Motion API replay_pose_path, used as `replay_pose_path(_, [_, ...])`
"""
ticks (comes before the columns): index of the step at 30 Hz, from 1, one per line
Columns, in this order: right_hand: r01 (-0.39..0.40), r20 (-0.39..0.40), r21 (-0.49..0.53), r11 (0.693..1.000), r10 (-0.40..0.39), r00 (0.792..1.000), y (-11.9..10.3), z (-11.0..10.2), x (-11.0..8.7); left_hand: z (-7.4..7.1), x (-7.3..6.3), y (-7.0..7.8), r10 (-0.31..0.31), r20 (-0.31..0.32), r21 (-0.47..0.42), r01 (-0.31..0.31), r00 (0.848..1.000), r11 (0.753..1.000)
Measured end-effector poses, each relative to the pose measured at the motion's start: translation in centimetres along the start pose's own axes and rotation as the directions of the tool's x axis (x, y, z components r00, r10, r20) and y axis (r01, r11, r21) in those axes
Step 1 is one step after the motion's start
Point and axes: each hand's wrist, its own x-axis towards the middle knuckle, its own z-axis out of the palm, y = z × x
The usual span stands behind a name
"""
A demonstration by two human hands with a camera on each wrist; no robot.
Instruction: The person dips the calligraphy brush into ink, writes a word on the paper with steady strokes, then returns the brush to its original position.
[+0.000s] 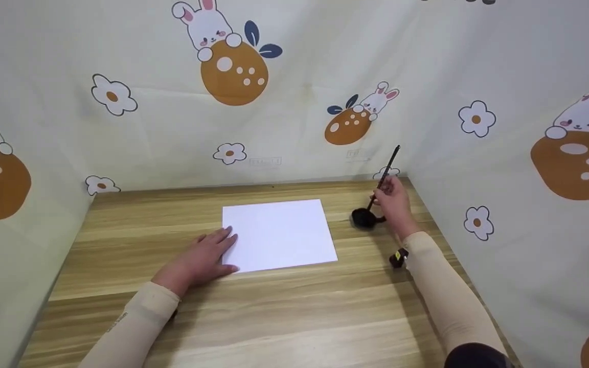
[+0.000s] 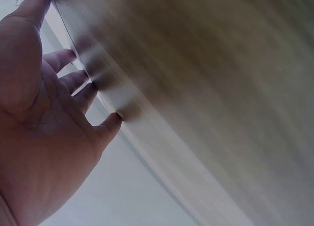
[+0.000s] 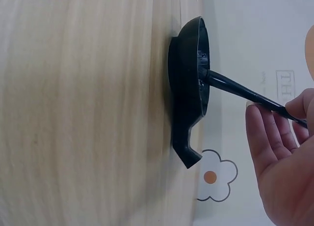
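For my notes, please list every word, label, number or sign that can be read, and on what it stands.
"TH", perhaps only partial: sideways, boxed, on the backdrop, right wrist view.
Boxed print on the backdrop, head view: too blurred to read.
Print on the left sleeve: too small.
Yellow label on the dark item: too small.

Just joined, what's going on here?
A person is working at a wooden table with both hands. The left hand rests on the left edge of a white sheet of paper, which shows no marks. The right hand holds a slim black brush at a slant, its lower end inside a small black dish to the right of the sheet. The brush's tip is hidden by the dish's rim.
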Motion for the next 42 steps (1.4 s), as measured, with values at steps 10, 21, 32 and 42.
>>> replay_pose_path(10, [0.048, 0.036, -0.057, 0.997, -0.046, 0.998, -0.2, -0.3, 0.0, -0.5, -0.2, 0.3, -0.012, 0.008, -0.021, 0.012, 1.0, 1.0])
replay_pose_path(21, [0.164, 0.02, -0.209, 0.964, -0.163, 0.986, -0.8, -0.4, -0.1, -0.7, -0.3, 0.5, -0.008, 0.012, -0.012, 0.009, 1.0, 1.0])
replay_pose_path(32, [0.263, 0.058, -0.372, 0.89, -0.26, 0.964, -2.2, -0.2, -0.7, -0.4, -0.2, 0.3, -0.014, 0.009, -0.014, 0.014, 1.0, 1.0])
replay_pose_path(42, [0.332, 0.124, -0.463, 0.822, -0.31, 0.942, -3.0, -0.4, -0.9, -0.5, -0.3, 0.3, 0.01, -0.015, -0.003, -0.01, 1.0, 1.0])
